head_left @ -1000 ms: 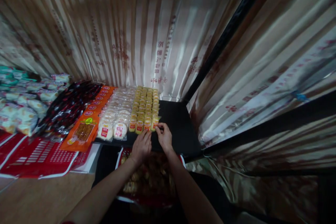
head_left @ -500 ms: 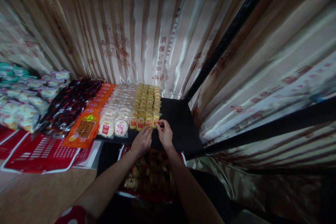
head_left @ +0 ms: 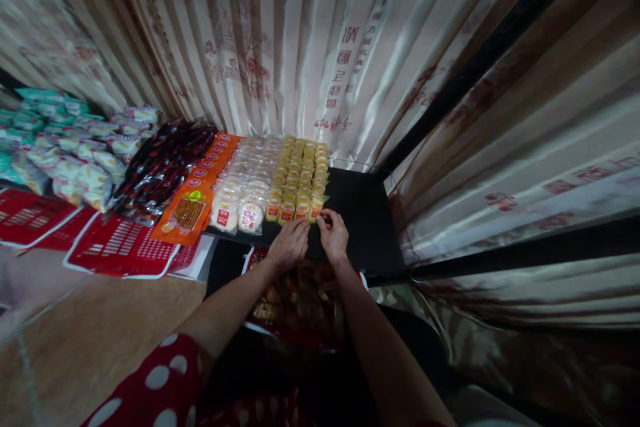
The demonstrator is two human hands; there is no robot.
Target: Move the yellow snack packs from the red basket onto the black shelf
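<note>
Both of my hands rest at the near end of several rows of small yellow snack packs (head_left: 299, 177) laid on a black tray (head_left: 363, 223). My left hand (head_left: 289, 245) has its fingers curled down at the front of those rows. My right hand (head_left: 333, 235) pinches the nearest pack of the rightmost row. Round white cakes in clear wrappers (head_left: 240, 197) lie in rows just left of the yellow packs. Below my wrists sits a red-rimmed bag of wrapped snacks (head_left: 300, 300).
Orange packets (head_left: 193, 203), dark red-black packets (head_left: 163, 167) and pale green-white bags (head_left: 65, 153) lie further left. Red baskets (head_left: 120, 247) sit on the wooden floor (head_left: 100, 327). Striped beige curtains (head_left: 280, 47) hang behind and to the right, with black frame bars (head_left: 500, 240).
The view has swung so that everything sits further right and higher. My hands stay at the front of the yellow rows, and my red dotted sleeve has come into view.
</note>
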